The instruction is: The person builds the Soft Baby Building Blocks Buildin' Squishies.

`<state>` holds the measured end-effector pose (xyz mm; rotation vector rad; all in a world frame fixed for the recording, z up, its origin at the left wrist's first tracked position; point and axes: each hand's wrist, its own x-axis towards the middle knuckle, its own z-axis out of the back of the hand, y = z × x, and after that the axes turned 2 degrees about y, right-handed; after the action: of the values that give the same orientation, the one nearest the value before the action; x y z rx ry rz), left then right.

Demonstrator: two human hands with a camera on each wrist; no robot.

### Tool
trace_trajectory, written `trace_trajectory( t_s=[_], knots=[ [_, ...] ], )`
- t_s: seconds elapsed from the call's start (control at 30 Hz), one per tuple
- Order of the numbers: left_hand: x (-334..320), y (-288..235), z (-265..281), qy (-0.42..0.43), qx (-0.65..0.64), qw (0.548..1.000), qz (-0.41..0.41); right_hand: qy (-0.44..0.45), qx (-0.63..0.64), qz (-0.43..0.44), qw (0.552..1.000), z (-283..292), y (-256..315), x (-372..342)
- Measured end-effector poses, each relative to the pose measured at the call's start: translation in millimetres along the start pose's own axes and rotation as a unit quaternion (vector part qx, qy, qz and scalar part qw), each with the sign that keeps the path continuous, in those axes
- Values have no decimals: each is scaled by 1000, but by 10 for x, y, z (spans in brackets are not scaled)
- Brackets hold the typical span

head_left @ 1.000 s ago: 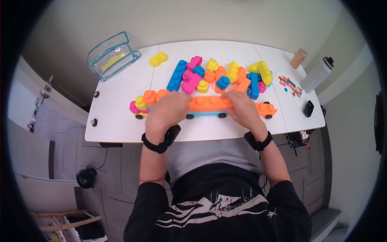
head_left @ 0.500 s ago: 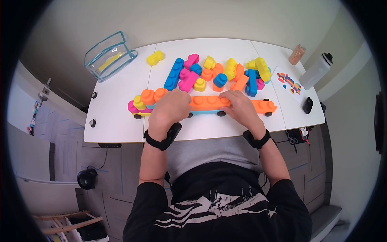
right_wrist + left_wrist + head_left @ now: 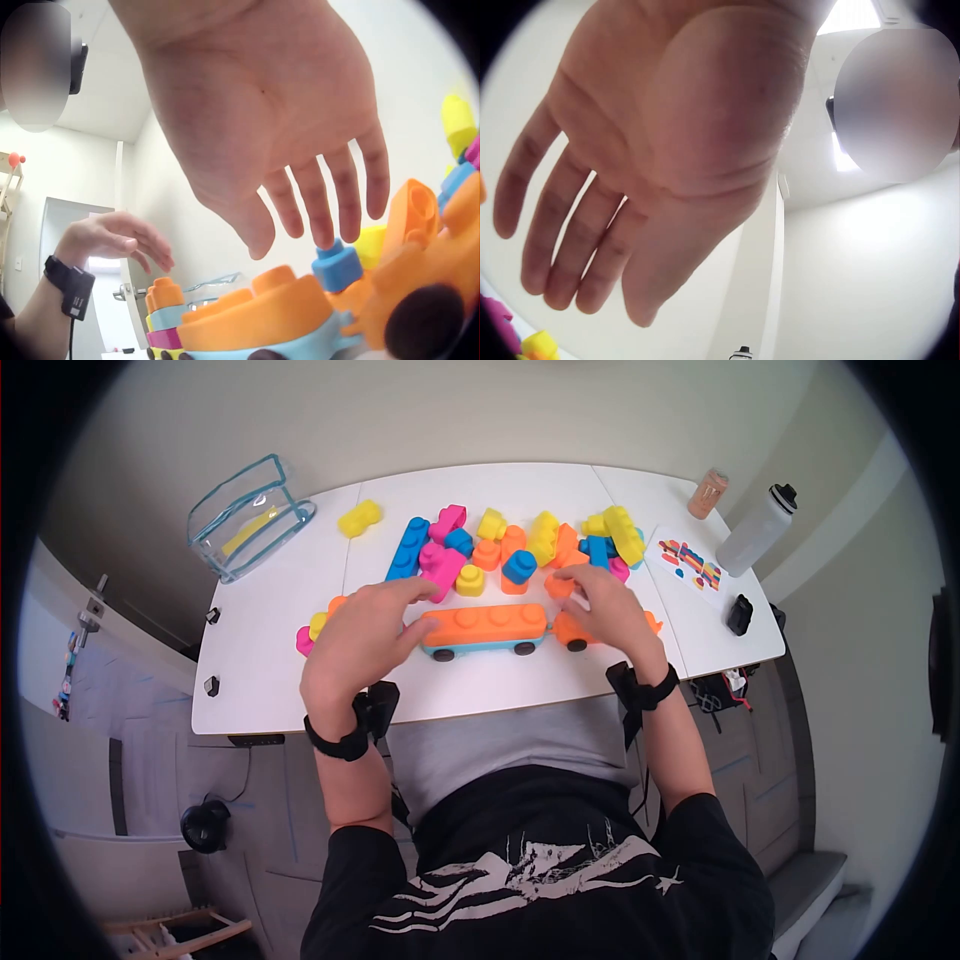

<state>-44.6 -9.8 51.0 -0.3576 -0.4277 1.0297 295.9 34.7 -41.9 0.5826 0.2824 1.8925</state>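
Note:
A long orange block (image 3: 485,619) sits on a light blue wheeled base (image 3: 480,645) in the middle of a toy train. To its left my left hand (image 3: 365,628) hovers over the stacked car, hiding most of it; a pink block (image 3: 305,641) and a yellow block (image 3: 318,626) peek out. The fingers (image 3: 570,232) hang extended with nothing in them. My right hand (image 3: 608,610) is over the orange wheeled car (image 3: 572,630) at the right end. Its fingers (image 3: 319,202) point down, spread and holding nothing, above the train in the right wrist view.
Loose blocks lie behind the train, among them a long blue one (image 3: 408,550) and a yellow one (image 3: 625,535). A clear bag (image 3: 250,520) stands back left. On the right are a picture sheet (image 3: 690,565), a white bottle (image 3: 757,530) and a can (image 3: 708,493).
Both hands have let go of the orange block on the blue base. The left hand has shifted left and the right hand now stands over the end car. The head view has turned slightly.

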Motion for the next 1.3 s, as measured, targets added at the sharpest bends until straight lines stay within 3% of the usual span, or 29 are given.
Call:
trace_trajectory(
  t_s=[0.23, 0.33, 0.77, 0.93, 1.07, 1.17, 1.23, 1.3],
  knots=[
    [-3, 42, 76, -5, 10, 1000, 29, 30, -140, -101, 985, 209, -305, 107],
    [2, 44, 79, 0, 8, 999, 42, 69, -148, -147, 975, 224, -356, 154],
    [10, 42, 47, 24, 14, 998, 53, 86, -152, -137, 975, 137, -459, 165],
    [-12, 111, 26, 18, 11, 999, 37, 107, -101, -199, 969, 289, -388, 183],
    [-11, 127, 22, 14, 18, 999, 26, 121, -110, -198, 966, 322, -334, 202],
    [-15, 119, 24, 11, 22, 999, 23, 98, -130, -158, 974, 254, -358, 264],
    [-13, 121, 19, 12, 20, 999, 21, 42, -146, -59, 987, 217, -300, 348],
    [-10, 121, 11, 14, 20, 999, 21, 39, -155, -68, 985, 205, -173, 417]
  ],
)
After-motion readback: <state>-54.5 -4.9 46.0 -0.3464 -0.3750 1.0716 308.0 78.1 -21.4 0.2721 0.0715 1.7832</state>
